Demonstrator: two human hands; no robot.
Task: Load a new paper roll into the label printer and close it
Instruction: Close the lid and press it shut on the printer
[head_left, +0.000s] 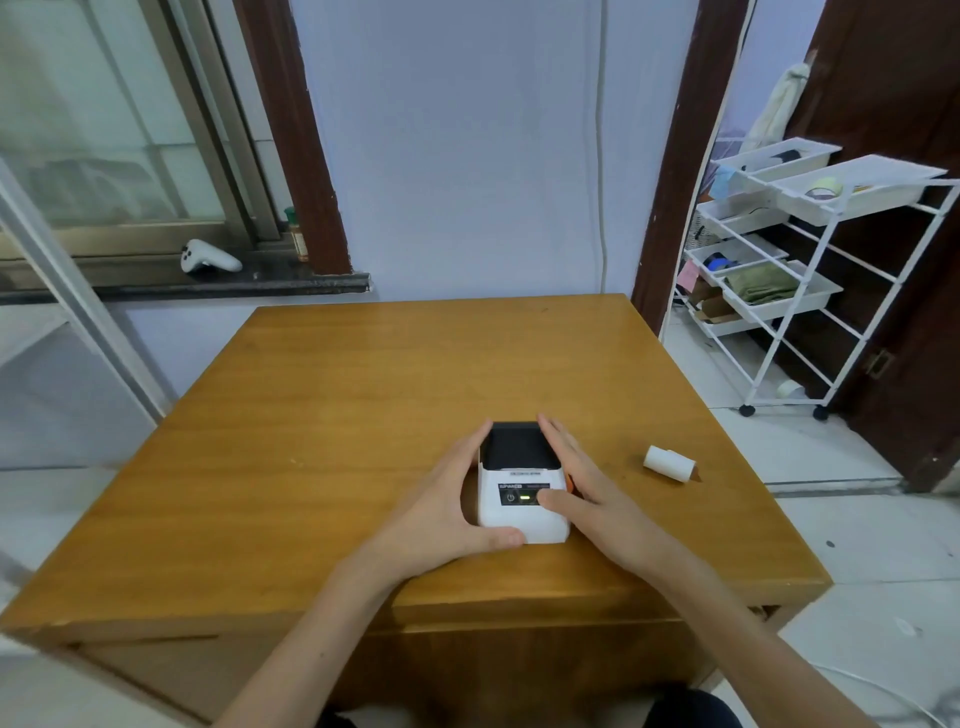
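Observation:
A small white label printer (519, 512) with a black lid lies on the wooden table (363, 395), lid down, a green light lit on its front panel. My left hand (447, 512) cups its left side, thumb at the near corner. Against the printer's right side rests my right hand (587, 488), its thumb on the front panel and its fingers along the black lid. An orange tab shows at the right side, partly hidden by that hand. A white paper roll (669, 464) lies on the table to the right, apart from both hands.
A white wire shelf cart (779, 270) with trays stands at the right past the table edge. A white game controller (208, 258) sits on the window sill at the back left. The wall lies behind the table's far edge.

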